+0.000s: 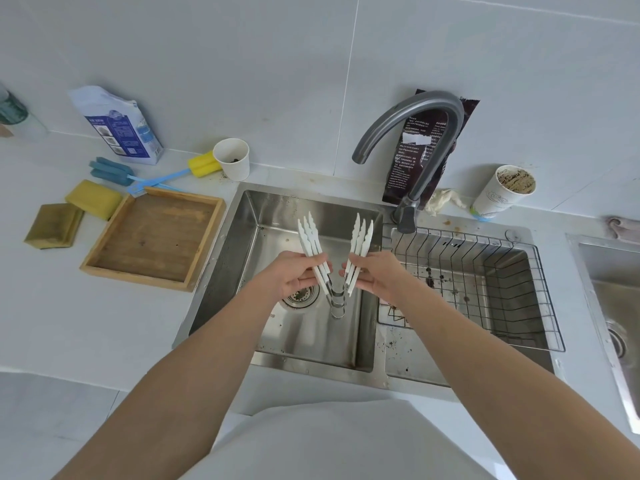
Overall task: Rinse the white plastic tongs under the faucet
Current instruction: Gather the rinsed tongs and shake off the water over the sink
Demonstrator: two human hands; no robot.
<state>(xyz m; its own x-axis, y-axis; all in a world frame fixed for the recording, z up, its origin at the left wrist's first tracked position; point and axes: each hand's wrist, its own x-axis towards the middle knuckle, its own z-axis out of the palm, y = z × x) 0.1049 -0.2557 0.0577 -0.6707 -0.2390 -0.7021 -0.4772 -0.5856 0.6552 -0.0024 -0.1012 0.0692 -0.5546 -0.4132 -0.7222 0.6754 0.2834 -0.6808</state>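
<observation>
head view:
tongs (pixel 360 237): several white pairs held in a v over the left basin, metal hinge ends low, tips spread up and apart
left hand (pixel 294 275): fingers pinched on the left arms
right hand (pixel 372 275): fingers pinched on the right arms
faucet (pixel 420 133): spout end above and just right of the tips; no water is seen
sink (pixel 221 233): open basin room is left around the tongs, drain below the left hand
rack (pixel 540 289): right basin is filled by it
tray (pixel 204 244): set beside the sink's left edge
</observation>
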